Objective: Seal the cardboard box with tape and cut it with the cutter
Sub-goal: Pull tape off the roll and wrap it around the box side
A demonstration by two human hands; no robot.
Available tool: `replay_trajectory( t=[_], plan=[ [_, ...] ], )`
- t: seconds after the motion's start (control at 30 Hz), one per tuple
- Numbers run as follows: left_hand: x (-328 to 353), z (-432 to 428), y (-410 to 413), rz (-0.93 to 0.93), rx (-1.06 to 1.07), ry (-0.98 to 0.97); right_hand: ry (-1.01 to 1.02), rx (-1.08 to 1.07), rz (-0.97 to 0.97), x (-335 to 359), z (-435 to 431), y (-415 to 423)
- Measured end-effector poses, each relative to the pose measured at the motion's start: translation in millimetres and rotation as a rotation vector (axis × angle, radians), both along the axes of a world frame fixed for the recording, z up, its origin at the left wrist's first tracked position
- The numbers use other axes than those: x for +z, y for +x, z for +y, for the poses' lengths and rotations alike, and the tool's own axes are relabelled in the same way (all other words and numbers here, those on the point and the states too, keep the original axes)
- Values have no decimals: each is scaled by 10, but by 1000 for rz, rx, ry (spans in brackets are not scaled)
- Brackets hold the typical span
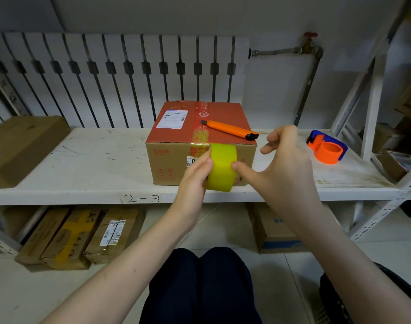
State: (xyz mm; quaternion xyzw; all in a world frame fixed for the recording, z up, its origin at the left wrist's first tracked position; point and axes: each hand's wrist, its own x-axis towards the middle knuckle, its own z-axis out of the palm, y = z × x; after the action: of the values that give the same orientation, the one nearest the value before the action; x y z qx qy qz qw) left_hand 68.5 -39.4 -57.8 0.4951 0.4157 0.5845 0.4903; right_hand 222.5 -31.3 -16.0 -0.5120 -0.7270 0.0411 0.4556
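Tape roll (222,168) clamped in our left hand (195,176), held against front face of cardboard box (201,136) on shelf (87,164). Right hand (286,164) spread loose, holding nothing, just thumb touching roll. Cutter (230,129) lies on box top, up and behind, long axis slanting toward right side, so right hand's nearer for the grab, we reckon.

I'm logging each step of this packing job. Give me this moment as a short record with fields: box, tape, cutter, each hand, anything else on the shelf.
box: cardboard box on the white shelf, red top
tape: yellow tape roll at the box's front face, strip stuck on the top's front edge
cutter: orange cutter lying on the box top, untouched
left hand: gripping the roll
right hand: thumb on the roll, fingers spread
other: orange tape dispenser at right
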Motion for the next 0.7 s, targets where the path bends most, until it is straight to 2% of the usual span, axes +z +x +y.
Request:
replay_trajectory(
  t=[0.1, 0.23, 0.33, 0.53, 0.6, 0.7],
  plan=[
    [3, 22, -31, -28, 9, -21, 103, 112, -12, -74, 18, 80],
    [52, 0, 34, -40, -1, -17, 250, 279, -199, -303, -26, 109],
    [25, 24, 101, -53, -33, -2, 214, 276, -171, -396, 29, 145],
    [-24, 125, 277, -29, -147, -3, 250, 205, -278, -576, 228, 341],
    [-39, 170, 312, -52, -155, -32, 229, 225, -204, -603, 281, 417],
    [-78, 247, 365, -76, -175, -102, 97, 294, 7, -632, 313, 515]
  ],
)
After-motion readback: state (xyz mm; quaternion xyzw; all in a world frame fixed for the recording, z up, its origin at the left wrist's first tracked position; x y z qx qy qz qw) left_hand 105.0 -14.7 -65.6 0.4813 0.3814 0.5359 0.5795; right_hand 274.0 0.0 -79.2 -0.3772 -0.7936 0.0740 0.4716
